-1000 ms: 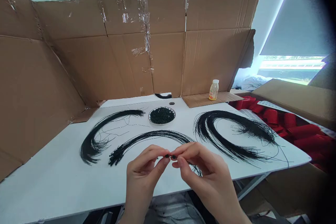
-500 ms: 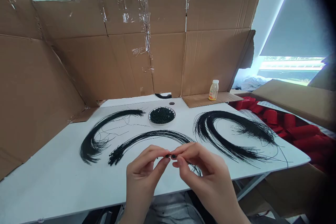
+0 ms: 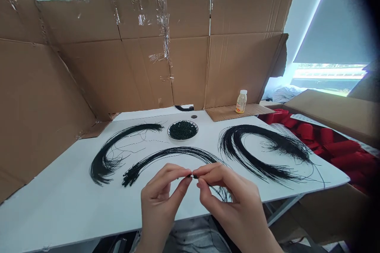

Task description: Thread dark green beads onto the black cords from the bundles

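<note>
Two hands [image 3: 160, 199] [image 3: 236, 201], two black pieces [image 3: 189, 175] [image 3: 195, 176]

I count three large bundles of black strands [image 3: 99, 166], one dish [image 3: 182, 139] of small dark pieces [image 3: 183, 130], and one bottle [image 3: 241, 101].

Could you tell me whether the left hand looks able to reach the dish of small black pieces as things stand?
Probably yes: the left hand need only pass over the low middle bundle of strands to the dish, though it is pinching a small dark piece.
</note>
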Demonstrator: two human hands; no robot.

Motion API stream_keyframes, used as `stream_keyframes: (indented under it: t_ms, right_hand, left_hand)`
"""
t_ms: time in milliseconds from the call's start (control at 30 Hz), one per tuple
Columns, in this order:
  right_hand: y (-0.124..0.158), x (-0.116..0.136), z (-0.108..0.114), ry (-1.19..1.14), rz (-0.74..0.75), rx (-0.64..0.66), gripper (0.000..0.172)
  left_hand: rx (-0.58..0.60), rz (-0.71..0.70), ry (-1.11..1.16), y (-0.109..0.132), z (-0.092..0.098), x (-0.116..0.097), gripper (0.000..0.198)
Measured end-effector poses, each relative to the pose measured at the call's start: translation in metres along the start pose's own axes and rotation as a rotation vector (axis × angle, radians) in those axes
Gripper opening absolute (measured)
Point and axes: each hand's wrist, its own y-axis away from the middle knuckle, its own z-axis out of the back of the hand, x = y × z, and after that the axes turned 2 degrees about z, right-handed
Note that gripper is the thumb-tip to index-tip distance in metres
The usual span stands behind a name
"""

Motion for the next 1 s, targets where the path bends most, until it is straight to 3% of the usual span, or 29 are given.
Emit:
stream_keyframes:
  t_ms: [400,600,800,1000]
  right_hand:
    - [-0.002,0.0,0.0,-0.003,0.011,0.0,0.019]
    - [-0.001,0.002,-0.001,-0.004,-0.001,0.016,0.019]
    - [-0.005,0.005,-0.002,0.013,0.03,-0.037,0.018]
    - [-0.004,0.004,-0.002,0.01,0.025,-0.002,0.019]
  left_hand:
    - [0.012,0.095,0.059,-0.003,0.001,-0.001,0.002]
    - [0.1,0.073,0.057,-0.006,0.008,0.004,0.009]
    - [0.116,0.053,0.039,-0.006,0.009,0.007,0.015]
    - [0.139,0.038,0.031,-0.005,0.01,0.009,0.017]
